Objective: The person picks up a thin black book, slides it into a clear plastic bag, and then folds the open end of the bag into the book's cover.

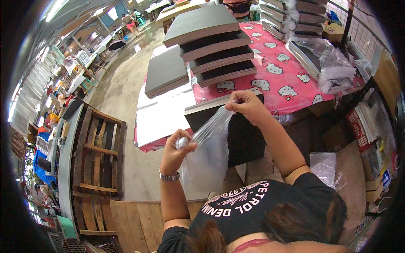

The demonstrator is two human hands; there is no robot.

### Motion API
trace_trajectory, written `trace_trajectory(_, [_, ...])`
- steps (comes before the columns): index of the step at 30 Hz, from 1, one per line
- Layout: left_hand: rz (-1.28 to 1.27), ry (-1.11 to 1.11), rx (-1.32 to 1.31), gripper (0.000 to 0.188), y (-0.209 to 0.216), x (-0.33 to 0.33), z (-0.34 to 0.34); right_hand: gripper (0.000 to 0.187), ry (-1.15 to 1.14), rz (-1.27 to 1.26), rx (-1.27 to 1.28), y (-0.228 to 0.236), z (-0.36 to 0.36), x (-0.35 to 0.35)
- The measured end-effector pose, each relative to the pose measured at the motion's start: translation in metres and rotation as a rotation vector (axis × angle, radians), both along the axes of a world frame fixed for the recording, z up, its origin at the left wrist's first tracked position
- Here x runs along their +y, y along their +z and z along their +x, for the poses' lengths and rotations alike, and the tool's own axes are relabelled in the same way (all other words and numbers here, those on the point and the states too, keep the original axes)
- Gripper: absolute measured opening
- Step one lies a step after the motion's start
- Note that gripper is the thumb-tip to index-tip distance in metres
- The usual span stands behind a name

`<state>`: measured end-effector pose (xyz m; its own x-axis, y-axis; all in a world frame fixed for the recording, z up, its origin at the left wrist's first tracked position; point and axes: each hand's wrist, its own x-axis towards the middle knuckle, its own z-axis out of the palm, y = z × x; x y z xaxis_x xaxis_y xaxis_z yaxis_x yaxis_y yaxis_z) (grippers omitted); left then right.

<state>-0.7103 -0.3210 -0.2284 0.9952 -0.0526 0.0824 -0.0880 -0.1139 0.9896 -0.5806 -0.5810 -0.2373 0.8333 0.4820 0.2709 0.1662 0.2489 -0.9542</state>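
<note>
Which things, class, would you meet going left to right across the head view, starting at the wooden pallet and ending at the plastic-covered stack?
Wooden pallet → left hand → translucent plastic bag → right hand → plastic-covered stack.

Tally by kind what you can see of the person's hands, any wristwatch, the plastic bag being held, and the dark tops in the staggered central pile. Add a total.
Hands: 2 (left hand, right hand)
Wristwatch: 1
Plastic bag: 1
Dark tops: 4
Total: 8
</note>
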Motion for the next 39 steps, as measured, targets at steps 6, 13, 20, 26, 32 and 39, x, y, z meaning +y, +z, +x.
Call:
trace_trajectory(6, [0.246,0.071,-0.047,0.014,0.007,0.038,-0.018,0.023,-0.364,0.014,-0.469,0.014,-0.011,-0.044])
trace_trajectory(13, [-0.407,0.271,-0.134,0.020,0.000,0.027,-0.007,0.027,-0.283,-0.511,-0.303,0.029,-0.048,-0.052])
trace_trajectory(20, [-0.156,0.156,-0.117,0.017,0.017,-0.035,0.004,0.055,0.020,-0.281,-0.523,0.026,-0.073,0.031])
trace_trajectory(26, [0.005,0.145,-0.086,0.016,-0.011,-0.044,0.001,0.016,-0.098,-0.159,-0.133,-0.009,-0.070,0.022])
trace_trajectory(32, [-0.320,0.086,-0.085,0.021,-0.024,-0.069,0.005,0.022,-0.183,-0.203,-0.030,-0.036,-0.066,0.013])
trace_trajectory(39, [-0.135,0.091,-0.059,0.020,-0.022,-0.098,0.002,0.018,-0.373,-0.010,-0.368,-0.039,-0.045,0.006])
